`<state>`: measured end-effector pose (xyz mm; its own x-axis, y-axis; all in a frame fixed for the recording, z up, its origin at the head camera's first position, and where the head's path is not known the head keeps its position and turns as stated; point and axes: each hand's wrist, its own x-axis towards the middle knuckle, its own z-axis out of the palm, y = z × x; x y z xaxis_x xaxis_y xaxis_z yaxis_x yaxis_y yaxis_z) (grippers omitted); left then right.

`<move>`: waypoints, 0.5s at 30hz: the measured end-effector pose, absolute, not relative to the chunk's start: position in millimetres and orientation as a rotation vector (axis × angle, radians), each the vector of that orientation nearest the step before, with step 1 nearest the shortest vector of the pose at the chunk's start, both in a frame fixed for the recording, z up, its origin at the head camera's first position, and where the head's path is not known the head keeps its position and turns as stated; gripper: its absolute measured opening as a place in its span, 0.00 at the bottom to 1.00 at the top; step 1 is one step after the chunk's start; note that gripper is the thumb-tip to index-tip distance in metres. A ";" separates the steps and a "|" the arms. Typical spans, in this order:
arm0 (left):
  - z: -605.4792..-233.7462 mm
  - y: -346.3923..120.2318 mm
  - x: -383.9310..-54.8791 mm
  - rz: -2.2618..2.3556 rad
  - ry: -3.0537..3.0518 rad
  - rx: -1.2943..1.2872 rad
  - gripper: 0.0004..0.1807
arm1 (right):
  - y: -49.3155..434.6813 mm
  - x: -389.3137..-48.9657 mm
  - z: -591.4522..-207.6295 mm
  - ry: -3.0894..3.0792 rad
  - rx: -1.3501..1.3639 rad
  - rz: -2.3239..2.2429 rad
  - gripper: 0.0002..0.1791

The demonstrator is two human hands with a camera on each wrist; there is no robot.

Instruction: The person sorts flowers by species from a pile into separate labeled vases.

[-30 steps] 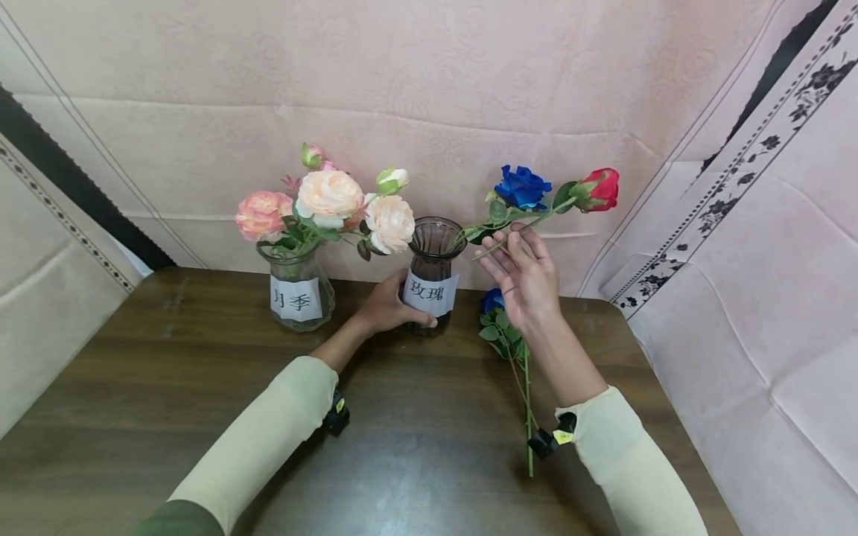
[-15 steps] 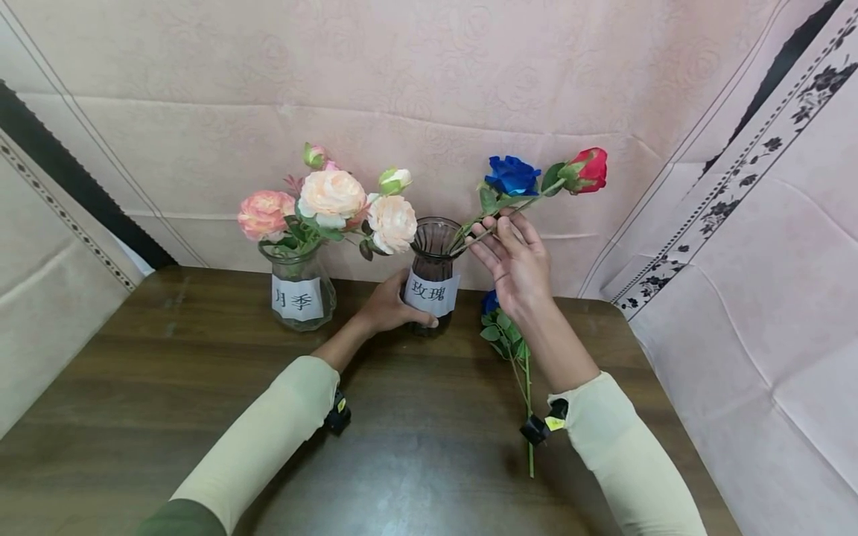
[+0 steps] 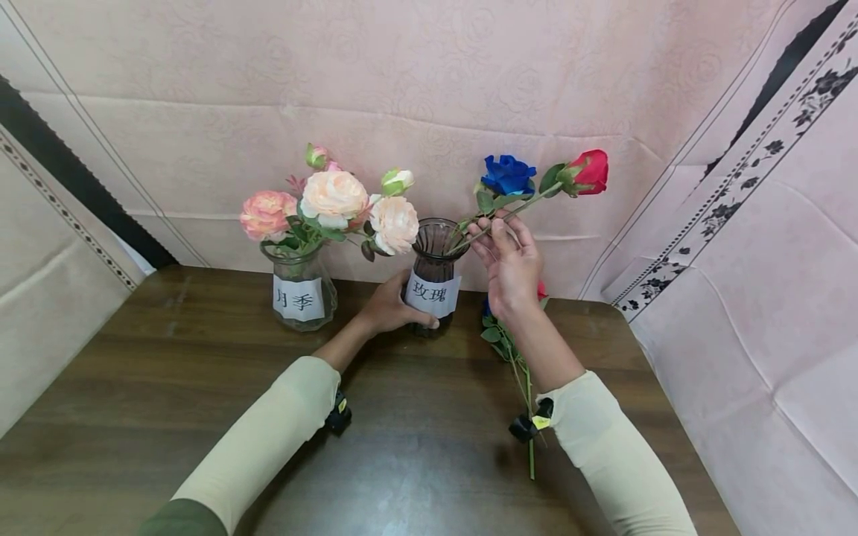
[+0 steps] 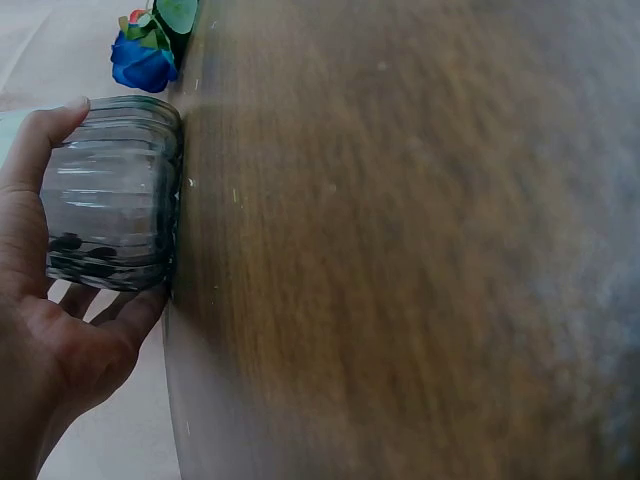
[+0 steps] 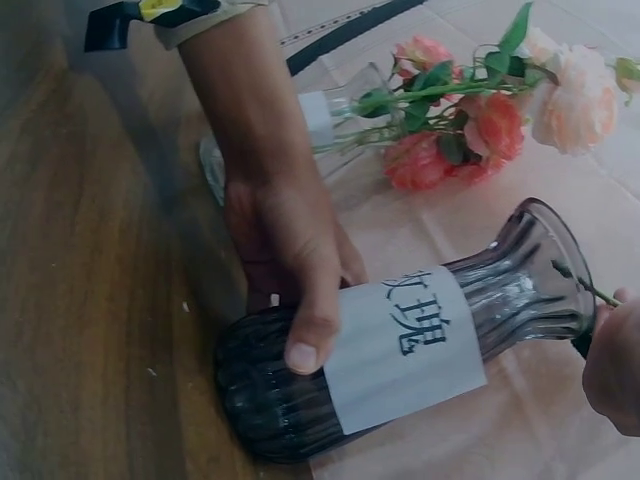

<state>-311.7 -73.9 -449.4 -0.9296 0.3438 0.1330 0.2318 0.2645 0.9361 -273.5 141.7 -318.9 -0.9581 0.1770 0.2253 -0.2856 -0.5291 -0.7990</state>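
My left hand (image 3: 395,307) grips the low part of a dark ribbed glass vase (image 3: 432,327), which carries a white paper label with Chinese characters. In the right wrist view the thumb lies across the vase (image 5: 265,385). My right hand (image 3: 512,272) pinches the stem of a red rose (image 3: 590,173) just right of the vase mouth. In the right wrist view a stem tip (image 5: 562,268) shows inside the vase's mouth. A blue rose (image 3: 508,175) leans out of the vase behind my right fingers; its lower stem is partly hidden.
A clear glass vase (image 3: 322,305) with pink and peach flowers (image 3: 333,197) stands left of the dark one. More roses (image 3: 503,339), blue and red, lie on the wooden table (image 3: 402,447) under my right arm. A pink cloth (image 3: 429,89) hangs behind.
My right hand has moved left with the red rose, bringing its stem end from beside the vase into its mouth. The blue rose has shifted slightly left and up. My left hand stays put.
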 end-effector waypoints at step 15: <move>-450.8 -71.8 -313.1 1.753 2.447 0.561 0.48 | 117.6 -267.4 -348.5 -1.446 0.189 2.168 0.09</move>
